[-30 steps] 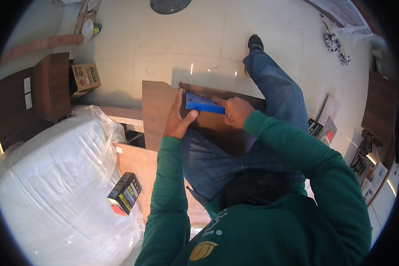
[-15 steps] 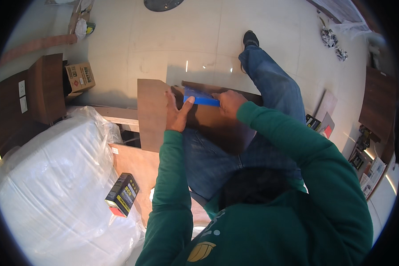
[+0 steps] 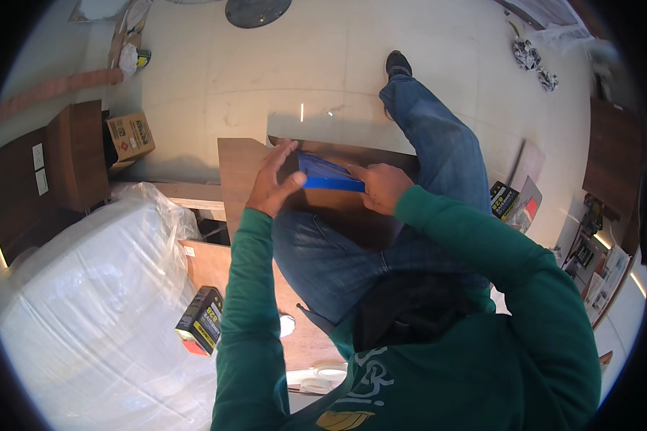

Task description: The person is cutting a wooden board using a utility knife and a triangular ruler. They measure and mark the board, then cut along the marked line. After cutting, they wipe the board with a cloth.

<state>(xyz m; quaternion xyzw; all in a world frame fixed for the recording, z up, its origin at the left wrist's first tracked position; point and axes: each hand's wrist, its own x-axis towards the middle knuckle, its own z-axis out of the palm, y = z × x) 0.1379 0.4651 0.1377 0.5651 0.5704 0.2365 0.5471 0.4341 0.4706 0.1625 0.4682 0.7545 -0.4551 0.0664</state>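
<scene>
Blue angular piece [image 3: 334,184], one: over the brown panel [image 3: 356,221], long axis running left to right, slightly nearer at the right. Right hand [image 3: 388,188]: grip clenched on its right end, directly adjoining. Left hand [image 3: 269,185]: grip released, thumb and fingers spread beside its left end; contact cannot be told.

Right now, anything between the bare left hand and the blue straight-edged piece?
Nothing visible. The bare left hand is open beside the left end of the blue straight-edged piece, thumb close; contact unclear. The bare right hand holds its right end.
</scene>
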